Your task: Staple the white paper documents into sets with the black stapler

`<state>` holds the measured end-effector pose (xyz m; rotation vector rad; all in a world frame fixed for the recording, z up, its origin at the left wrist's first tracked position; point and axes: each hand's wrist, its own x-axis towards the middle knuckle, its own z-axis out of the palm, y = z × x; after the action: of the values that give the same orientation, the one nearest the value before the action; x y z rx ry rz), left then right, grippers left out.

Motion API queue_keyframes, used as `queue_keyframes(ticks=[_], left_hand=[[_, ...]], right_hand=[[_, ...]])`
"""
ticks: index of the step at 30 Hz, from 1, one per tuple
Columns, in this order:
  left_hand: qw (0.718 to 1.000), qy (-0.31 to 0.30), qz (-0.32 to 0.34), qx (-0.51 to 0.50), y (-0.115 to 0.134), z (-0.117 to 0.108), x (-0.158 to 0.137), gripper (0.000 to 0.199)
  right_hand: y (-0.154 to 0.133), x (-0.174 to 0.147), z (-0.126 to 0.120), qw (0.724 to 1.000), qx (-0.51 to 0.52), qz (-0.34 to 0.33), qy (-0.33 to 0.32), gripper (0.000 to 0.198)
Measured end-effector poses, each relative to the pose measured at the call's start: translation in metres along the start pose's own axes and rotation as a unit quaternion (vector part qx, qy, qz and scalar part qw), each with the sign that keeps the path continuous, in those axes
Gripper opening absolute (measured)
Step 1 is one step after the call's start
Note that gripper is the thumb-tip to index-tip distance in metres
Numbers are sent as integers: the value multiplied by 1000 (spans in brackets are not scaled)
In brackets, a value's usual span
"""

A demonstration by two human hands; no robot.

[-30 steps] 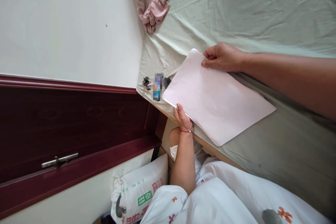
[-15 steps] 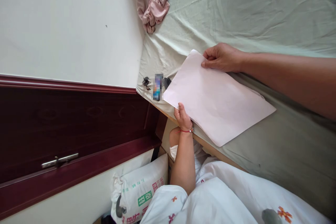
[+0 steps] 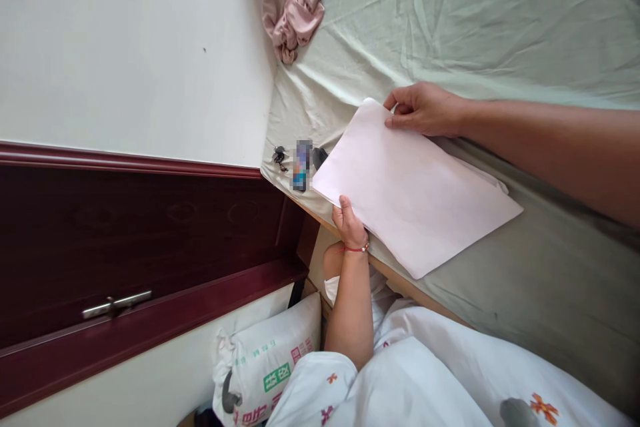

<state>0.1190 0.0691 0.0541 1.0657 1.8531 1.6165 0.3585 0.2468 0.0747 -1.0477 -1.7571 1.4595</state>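
Note:
Several stacked sheets of white paper (image 3: 415, 193) lie slanted over the green bedsheet. My left hand (image 3: 349, 223), with a red cord at the wrist, grips their near left edge, thumb on top and fingers hidden underneath. My right hand (image 3: 425, 109) pinches the far edge of the paper between thumb and fingers near the top corner. Along the right side, the edge of a lower sheet shows, slightly out of line with the top one. Beyond the paper's left corner lies a blurred-out phone-like object (image 3: 301, 165), and a dark object (image 3: 319, 158) is partly covered by the corner.
A green sheet (image 3: 475, 27) covers the bed, whose wooden edge runs below the paper. A small bunch of black items (image 3: 279, 157) lies near the wall corner. Pink cloth (image 3: 295, 10) is heaped at the back. A dark red door (image 3: 125, 227) and a printed white sack (image 3: 270, 360) are at left.
The far edge of the paper has shifted slightly under my right hand, and more of a lower sheet shows along the right side. My left hand keeps its hold.

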Motion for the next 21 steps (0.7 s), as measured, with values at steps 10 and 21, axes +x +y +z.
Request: queue_keyframes(ticks=[10,21], left_hand=[[982,178,-61,-26,17,-18,22,46],[980,118,-82,-137,77,-24,47,60]], right_hand=[[9,5,4,995,87,-57,-9,68],[1,0,1,990,89,-13,-112,55]])
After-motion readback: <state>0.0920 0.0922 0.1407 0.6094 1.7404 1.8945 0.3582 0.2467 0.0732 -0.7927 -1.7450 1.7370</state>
